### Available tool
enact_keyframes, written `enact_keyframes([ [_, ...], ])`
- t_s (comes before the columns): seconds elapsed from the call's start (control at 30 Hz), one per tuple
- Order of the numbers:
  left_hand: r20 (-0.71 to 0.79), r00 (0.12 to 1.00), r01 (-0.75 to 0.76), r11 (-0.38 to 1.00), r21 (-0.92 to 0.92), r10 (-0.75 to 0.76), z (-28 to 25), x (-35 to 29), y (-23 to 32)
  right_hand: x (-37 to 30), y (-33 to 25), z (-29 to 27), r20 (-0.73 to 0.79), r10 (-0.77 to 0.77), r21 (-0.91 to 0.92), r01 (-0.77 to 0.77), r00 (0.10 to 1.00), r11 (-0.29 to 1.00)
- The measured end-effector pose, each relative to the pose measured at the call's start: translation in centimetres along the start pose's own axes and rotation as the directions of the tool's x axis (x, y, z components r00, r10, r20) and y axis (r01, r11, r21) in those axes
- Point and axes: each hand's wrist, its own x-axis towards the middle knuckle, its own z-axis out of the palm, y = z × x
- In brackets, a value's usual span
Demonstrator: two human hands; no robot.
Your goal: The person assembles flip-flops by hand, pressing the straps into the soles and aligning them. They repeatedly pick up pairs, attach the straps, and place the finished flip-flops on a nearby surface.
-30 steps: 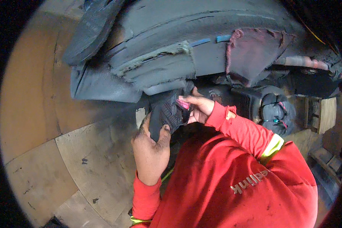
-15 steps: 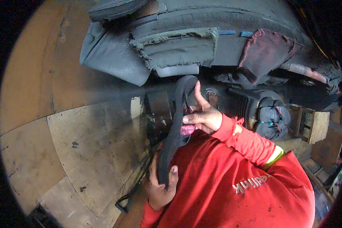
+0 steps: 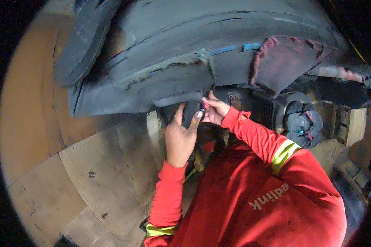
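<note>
A black flip-flop point(image 3: 190, 113) is gripped in both hands under the front of a dust-covered dark machine point(image 3: 169, 37); its far end is hidden by the machine's lower edge. My left hand point(image 3: 181, 136) wraps the sole's left side, thumb over it. On the other side, my right hand point(image 3: 216, 110) pinches near the strap, where a small pink piece point(image 3: 205, 103) shows between the fingers. Dark cloth flaps hang on the machine just above both hands, one of them reddish point(image 3: 286, 61).
A dark sole point(image 3: 84, 41) rests on the machine at the upper left. Several black flip-flops point(image 3: 303, 123) are stacked at the right, beside a wooden frame point(image 3: 354, 125). Stained brown boards point(image 3: 107, 177) cover the left. A bare foot point(image 3: 235, 101) shows below the machine.
The flip-flop has gone from upright before my chest to up under the machine's edge. My left hand has moved up from its lower end. The machine appears closer and tilted.
</note>
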Motion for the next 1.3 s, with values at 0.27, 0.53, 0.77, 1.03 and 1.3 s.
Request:
enact_keyframes([
  [0.27, 0.123, 0.984, 0.173, 0.852, -0.494, -0.128, 1.6, 0.1, -0.5, -6.5, -4.5, 2.4, -0.409, 0.060, -0.231, -0.166, 0.911, 0.959],
  [0.53, 0.111, 0.939, 0.286, 0.564, -0.774, -0.324, -2.8, -2.1, 0.7, -7.2, -3.9, 9.1, -0.423, 0.019, -0.390, -0.201, 0.906, 0.899],
  [0.77, 0.059, 0.965, 0.208, 0.606, -0.767, -0.256, -7.7, -5.0, 1.1, -8.6, -0.4, 14.1, -0.345, -0.001, -0.422, -0.154, 0.939, 0.893],
  [1.03, -0.219, 0.965, 0.020, 0.874, -0.485, -0.144, -9.9, -13.7, 1.8, -10.2, 5.1, 15.5, -0.191, -0.147, -0.377, 0.066, 0.971, 0.924],
  [1.3, -0.033, 0.994, 0.092, 0.968, -0.235, -0.103, -4.9, -4.9, 1.4, -4.1, -1.0, 10.0, -0.001, 0.045, -0.227, -0.044, 0.999, 0.973],
])
